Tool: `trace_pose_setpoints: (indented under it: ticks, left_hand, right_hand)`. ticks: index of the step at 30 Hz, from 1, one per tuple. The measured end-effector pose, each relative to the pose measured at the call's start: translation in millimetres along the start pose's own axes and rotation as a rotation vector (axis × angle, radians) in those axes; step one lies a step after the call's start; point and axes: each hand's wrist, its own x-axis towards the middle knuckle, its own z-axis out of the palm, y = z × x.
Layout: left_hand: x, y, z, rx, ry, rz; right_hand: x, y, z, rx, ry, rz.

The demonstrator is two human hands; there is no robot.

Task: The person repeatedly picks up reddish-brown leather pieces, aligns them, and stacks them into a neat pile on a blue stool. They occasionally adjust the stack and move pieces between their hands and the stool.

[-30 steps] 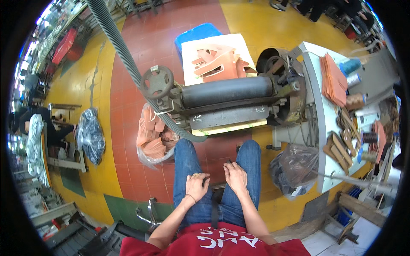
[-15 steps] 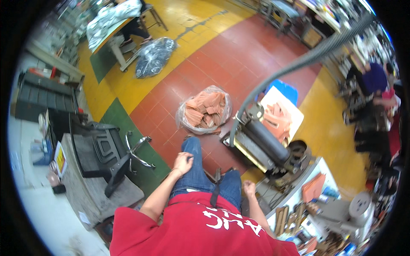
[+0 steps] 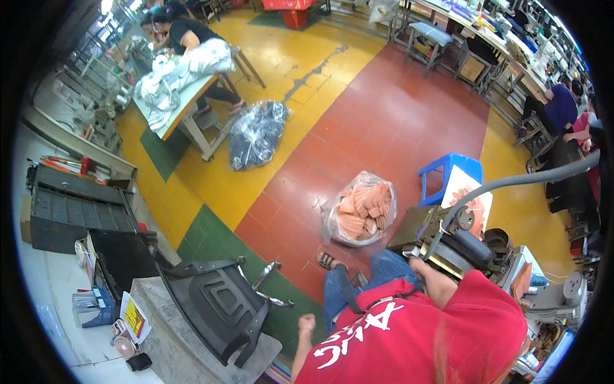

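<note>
My left hand (image 3: 307, 322) hangs low on my left, its fingers curled in with nothing seen in them. The black office chair (image 3: 220, 307) is the nearest thing to it. My right hand (image 3: 419, 267) reaches forward over my right thigh to the near edge of a machine with a dark roller (image 3: 467, 249). Its fingers are small and partly hidden, so their grip is unclear. On the floor ahead of me stands a clear plastic bag (image 3: 327, 221) full of flat orange-pink pieces (image 3: 366, 203).
Beside the machine, a blue stool (image 3: 435, 182) bears a white board with more orange pieces. A grey hose (image 3: 531, 179) arches over it. Further off lie a clear bag of dark goods (image 3: 259, 137) and a worktable (image 3: 185, 121) where people sit. More people sit along the right.
My view has swung left, and the machine and bag appear further right. My left hand has left my thigh for my side; my right arm has come forward to the machine.
</note>
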Motion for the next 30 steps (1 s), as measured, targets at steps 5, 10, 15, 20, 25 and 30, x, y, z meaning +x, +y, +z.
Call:
trace_pose_setpoints:
  ticks: [5, 10, 15, 20, 25, 30]
  left_hand:
    - [49, 64, -92, -0.246, -0.020, 0.013]
    - [101, 138, -131, -0.310, -0.021, 0.072]
    - [143, 235, -144, -0.059, -0.244, 0.261]
    - [193, 360, -167, 0.519, -0.276, 0.692]
    - [299, 564, -192, 0.854, -0.317, 0.754]
    - [390, 826, -118, 0.916, -0.220, 0.858]
  right_hand:
    - [90, -177, -221, 0.640, 0.500, -0.276]
    - [118, -250, -304, 0.889, 0.456, -0.361]
    - [168, -196, -233, 0.675, 0.379, -0.035]
    - [158, -108, -136, 0.894, 0.117, 0.876]
    - [173, -80, -163, 1.237, 0.176, 1.207]
    - [275, -68, -312, 1.220, 0.473, 0.868]
